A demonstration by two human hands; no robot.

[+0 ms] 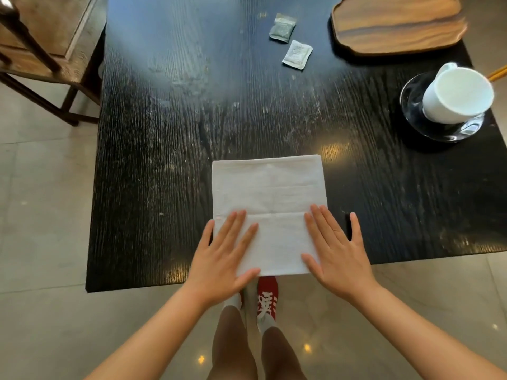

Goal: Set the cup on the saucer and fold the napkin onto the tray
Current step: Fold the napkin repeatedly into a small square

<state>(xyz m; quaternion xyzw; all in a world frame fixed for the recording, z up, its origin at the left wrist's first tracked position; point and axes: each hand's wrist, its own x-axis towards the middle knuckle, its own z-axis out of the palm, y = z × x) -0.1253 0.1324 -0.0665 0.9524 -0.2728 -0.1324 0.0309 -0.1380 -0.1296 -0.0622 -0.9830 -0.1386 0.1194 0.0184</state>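
Black, scuffed wood-grain counter (164, 160) stood on pale floor tiles (41, 215); both hands, left (222, 256) and right (337, 253), lay flat and open, gripping nothing, on the white napkin (269, 193) at its near edge.

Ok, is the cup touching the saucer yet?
Touching. The head view shows the white cup standing on the dark saucer, its base seated in the saucer's well with no gap visible beneath it.

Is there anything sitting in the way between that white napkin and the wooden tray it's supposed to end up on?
Nothing visible blocks it. The napkin lies under both hands, the tray far right. The two sachets lie left of that line, the cup on its saucer right of it.
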